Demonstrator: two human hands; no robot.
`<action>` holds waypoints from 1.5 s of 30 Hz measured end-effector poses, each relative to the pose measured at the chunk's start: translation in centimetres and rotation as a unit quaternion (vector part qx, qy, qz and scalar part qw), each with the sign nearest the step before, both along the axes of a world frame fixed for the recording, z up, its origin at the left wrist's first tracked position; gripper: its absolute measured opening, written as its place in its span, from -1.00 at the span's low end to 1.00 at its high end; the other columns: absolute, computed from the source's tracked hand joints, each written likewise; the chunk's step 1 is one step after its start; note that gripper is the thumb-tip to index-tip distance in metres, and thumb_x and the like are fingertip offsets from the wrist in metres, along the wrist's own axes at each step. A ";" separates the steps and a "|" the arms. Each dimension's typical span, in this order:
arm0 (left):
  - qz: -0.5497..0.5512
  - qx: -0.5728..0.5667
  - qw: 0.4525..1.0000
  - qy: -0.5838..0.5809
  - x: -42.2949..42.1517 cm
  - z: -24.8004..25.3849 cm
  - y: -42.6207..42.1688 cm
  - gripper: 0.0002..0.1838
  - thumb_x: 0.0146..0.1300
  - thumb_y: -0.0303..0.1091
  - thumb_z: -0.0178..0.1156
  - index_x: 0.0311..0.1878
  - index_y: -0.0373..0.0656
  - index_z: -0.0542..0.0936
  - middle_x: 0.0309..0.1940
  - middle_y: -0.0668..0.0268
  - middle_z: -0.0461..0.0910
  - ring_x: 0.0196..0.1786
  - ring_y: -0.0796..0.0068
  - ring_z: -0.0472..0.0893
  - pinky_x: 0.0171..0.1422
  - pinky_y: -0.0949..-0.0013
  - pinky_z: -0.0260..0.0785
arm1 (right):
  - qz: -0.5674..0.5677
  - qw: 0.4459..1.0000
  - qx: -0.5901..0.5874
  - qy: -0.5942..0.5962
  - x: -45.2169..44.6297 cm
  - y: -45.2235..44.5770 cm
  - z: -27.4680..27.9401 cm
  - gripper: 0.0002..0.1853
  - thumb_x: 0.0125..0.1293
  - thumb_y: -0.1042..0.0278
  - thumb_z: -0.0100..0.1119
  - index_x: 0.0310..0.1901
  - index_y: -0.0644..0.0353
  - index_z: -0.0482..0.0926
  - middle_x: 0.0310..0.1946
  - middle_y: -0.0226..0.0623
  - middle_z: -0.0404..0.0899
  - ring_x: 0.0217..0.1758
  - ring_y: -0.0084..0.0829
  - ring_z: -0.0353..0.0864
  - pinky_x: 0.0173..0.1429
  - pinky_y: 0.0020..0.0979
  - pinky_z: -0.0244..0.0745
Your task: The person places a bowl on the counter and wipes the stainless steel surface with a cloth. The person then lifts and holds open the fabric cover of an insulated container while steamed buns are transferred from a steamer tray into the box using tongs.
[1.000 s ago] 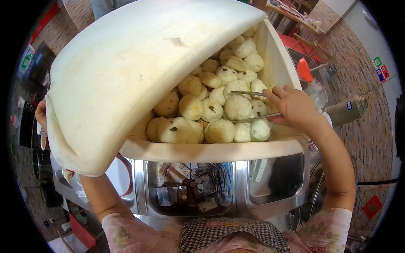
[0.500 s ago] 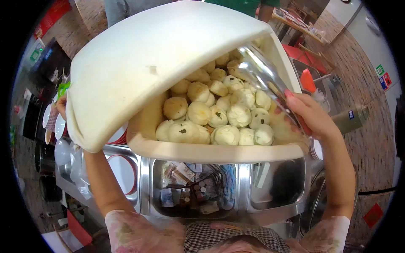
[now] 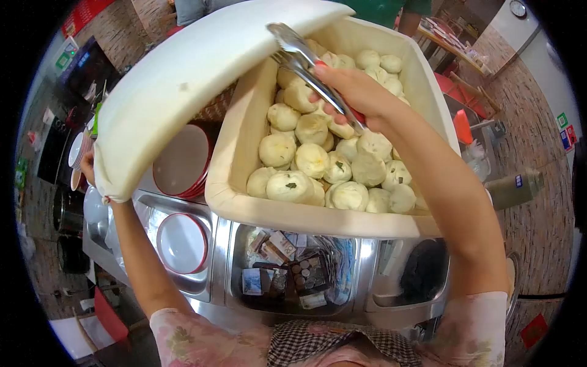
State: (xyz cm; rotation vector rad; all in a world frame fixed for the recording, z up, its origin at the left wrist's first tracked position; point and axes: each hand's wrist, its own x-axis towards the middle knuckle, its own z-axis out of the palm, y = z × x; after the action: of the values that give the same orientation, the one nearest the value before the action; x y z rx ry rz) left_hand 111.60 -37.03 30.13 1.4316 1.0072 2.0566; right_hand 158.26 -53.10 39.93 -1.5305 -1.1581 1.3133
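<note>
A large cream foam box [image 3: 330,221] holds many steamed buns [image 3: 312,160], some with a bit of green leaf on top. Its thick white lid [image 3: 202,73] is tilted up over the left side. At the lid's far left edge my left hand [image 3: 87,166] is closed on it, partly hidden behind it. My right hand [image 3: 361,92] grips metal tongs [image 3: 327,93] with red on the handles, above the buns. The tongs point up and left, their jaws against or just in front of the lid's underside; no bun is between them.
Below the box, a steel tray [image 3: 361,300] contains banknotes and coins. White bowls with red rims [image 3: 182,241] stand to the left, beside a stack of larger red-rimmed bowls [image 3: 183,160]. A green bottle [image 3: 516,189] lies at right. Another person's green clothing [image 3: 367,11] shows behind the box.
The lid has swung further up and left, uncovering more buns. My right hand has moved left and up with the tongs, from the box's right side to above its middle.
</note>
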 end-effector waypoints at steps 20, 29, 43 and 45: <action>-0.001 -0.083 0.984 -0.159 1.4 -6.8 -5.4 -0.73 0.25 -0.38 0.01 -0.01 -0.25 0.41 -0.10 0.19 0.46 -0.07 0.34 0.52 0.05 0.33 0.45 | -0.034 0.711 0.019 -0.702 10.7 -10.7 -1.0 -0.55 0.07 0.20 0.28 0.01 0.12 0.50 -0.27 -0.20 0.53 -0.16 -0.18 0.58 -0.13 -0.20 0.47; 0.243 0.072 0.966 0.059 12.8 -1.2 -18.0 -0.70 0.33 -0.41 -0.06 0.06 -0.34 0.28 0.07 0.03 0.41 0.15 0.15 0.40 0.30 0.19 0.18 | 0.037 0.569 -0.027 -0.821 10.6 -10.8 -5.9 -0.58 0.06 0.20 0.28 0.00 -0.01 0.50 -0.33 -0.32 0.50 -0.28 -0.32 0.55 -0.23 -0.33 0.48; -0.025 0.122 0.928 0.350 19.6 -1.9 -20.2 -0.71 0.25 -0.40 -0.21 -0.26 -0.31 0.51 -0.20 0.03 0.54 0.09 -0.06 0.42 0.26 -0.06 0.17 | -0.158 0.642 0.005 -0.751 11.6 -9.1 -2.3 -0.60 0.17 0.16 0.20 -0.05 0.23 0.40 -0.23 -0.06 0.50 -0.23 -0.06 0.59 -0.23 -0.14 0.52; -0.022 0.125 0.932 0.340 19.8 -1.9 -20.2 -0.72 0.22 -0.43 -0.21 -0.26 -0.31 0.51 -0.22 0.03 0.53 0.08 -0.05 0.42 0.26 -0.06 0.18 | -0.148 0.614 -0.039 -0.775 12.0 -8.4 -2.9 -0.60 0.16 0.17 0.21 -0.06 0.22 0.40 -0.22 -0.08 0.50 -0.22 -0.09 0.60 -0.22 -0.17 0.53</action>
State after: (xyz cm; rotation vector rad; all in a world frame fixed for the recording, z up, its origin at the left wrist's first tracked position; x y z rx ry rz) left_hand 131.37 -57.24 28.19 2.3721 0.9518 1.7150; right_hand 170.28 -61.48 37.05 -2.7906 -1.5584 -0.6222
